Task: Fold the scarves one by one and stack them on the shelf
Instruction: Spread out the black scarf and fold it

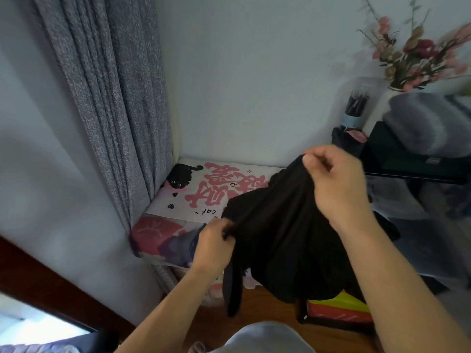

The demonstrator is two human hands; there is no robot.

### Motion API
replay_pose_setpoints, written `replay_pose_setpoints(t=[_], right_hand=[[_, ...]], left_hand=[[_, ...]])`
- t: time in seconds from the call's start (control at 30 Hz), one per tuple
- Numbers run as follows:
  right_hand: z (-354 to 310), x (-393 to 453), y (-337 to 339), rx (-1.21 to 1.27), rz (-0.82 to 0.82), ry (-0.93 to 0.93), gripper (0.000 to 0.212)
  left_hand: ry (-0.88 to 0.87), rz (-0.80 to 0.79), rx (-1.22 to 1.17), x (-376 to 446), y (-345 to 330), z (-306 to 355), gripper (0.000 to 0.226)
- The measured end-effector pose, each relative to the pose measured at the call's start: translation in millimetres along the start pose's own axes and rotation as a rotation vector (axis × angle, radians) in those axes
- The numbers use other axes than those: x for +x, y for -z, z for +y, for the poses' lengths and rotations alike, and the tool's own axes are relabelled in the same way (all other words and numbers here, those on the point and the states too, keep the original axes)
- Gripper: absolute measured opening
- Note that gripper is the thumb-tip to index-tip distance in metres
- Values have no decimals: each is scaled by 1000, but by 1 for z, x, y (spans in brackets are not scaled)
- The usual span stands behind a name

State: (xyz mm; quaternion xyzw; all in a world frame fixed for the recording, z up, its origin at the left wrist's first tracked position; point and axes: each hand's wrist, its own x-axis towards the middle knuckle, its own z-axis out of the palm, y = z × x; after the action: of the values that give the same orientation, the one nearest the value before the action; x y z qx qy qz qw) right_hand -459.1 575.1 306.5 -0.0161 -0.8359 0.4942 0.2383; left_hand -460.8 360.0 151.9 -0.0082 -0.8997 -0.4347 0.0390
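Note:
A black scarf (280,233) hangs bunched in the air between my hands, over a low surface covered with a pink and white cat-print cloth (183,197). My left hand (212,247) pinches its lower left edge. My right hand (334,182) grips its top edge, raised higher and further right. Loose ends of the scarf dangle down toward the wooden floor. The scarf hides the right part of the cat-print surface.
A grey patterned curtain (109,98) hangs at the left. At the right stand a dark shelf (413,159) with a grey folded bundle (423,123), a pen holder (355,108) and a vase of flowers (418,52). A red and yellow bag (339,310) lies on the floor.

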Motion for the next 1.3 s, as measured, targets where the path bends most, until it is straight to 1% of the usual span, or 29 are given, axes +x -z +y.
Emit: replay_pose_setpoints(t=[0.07, 0.13, 0.17, 0.23, 0.33, 0.43, 0.5, 0.53, 0.57, 0.6, 0.63, 0.67, 0.7, 0.73, 0.8, 0.83, 0.87, 0.9, 0.93, 1.0, 1.07, 1.13, 1.17, 1.23, 1.3], right_hand=[[2, 16, 4, 132, 113, -73, 14], [10, 29, 3, 197, 176, -147, 14], [15, 34, 2, 215, 200, -175, 15], [22, 43, 1, 252, 257, -208, 17], [21, 56, 4, 279, 331, -231, 14], [19, 65, 5, 221, 317, -214, 14], [19, 65, 6, 132, 228, -168, 15], [19, 63, 6, 85, 143, -134, 14], [15, 60, 5, 49, 36, -91, 13], [10, 56, 2, 22, -81, -45, 12], [4, 50, -2, 0, -193, 6, 10], [-3, 44, -8, -19, -296, 57, 9], [-11, 37, -16, -30, -390, 93, 9], [-17, 30, -25, -32, -472, 119, 9], [-27, 15, -46, -20, -592, 154, 10], [-31, 7, -56, -6, -628, 173, 10], [-33, 1, -65, 5, -652, 198, 10], [-35, -3, -73, 11, -665, 227, 11], [-36, -7, -80, 12, -664, 253, 12], [-38, -10, -90, 33, -654, 268, 12], [-41, -13, -99, 45, -669, 274, 11], [-43, -14, -108, 63, -703, 248, 11], [-43, -15, -112, 116, -736, 195, 13], [-42, -13, -119, 251, -832, 59, 28], [-41, -12, -128, 300, -921, 2, 44]], left_hand=[[151, 67, 103, 0, -4, -40, 31], [269, 56, 175, 2, -2, -70, 17], [288, 32, 210, 4, 0, -78, 13], [292, 13, 250, 8, 5, -86, 13], [313, 0, 266, 9, 7, -105, 16], [337, -10, 273, 1, 13, -117, 23], [407, -37, 272, -7, 20, -126, 18], [458, -62, 317, -6, 24, -140, 13], [517, -122, 392, -3, 30, -153, 7], [549, -201, 445, 6, 30, -172, 12], [514, -291, 509, 13, 35, -175, 26], [447, -351, 549, 15, 44, -159, 40], [329, -380, 536, 17, 54, -121, 45], [168, -365, 425, 17, 63, -74, 46], [-42, -338, -76, 7, 82, 13, 57], [-127, -301, -219, 0, 94, 46, 55], [-193, -227, -271, -4, 102, 62, 47], [-212, -127, -280, -7, 110, 71, 35], [-178, -42, -296, -8, 114, 77, 26], [-85, 10, -390, -11, 122, 75, 18], [-16, -12, -464, -14, 130, 71, 17], [25, -29, -427, -13, 140, 65, 18], [40, -42, -390, -11, 147, 63, 18], [68, -66, -338, -6, 162, 61, 18], [86, -99, -301, -1, 180, 58, 19]])
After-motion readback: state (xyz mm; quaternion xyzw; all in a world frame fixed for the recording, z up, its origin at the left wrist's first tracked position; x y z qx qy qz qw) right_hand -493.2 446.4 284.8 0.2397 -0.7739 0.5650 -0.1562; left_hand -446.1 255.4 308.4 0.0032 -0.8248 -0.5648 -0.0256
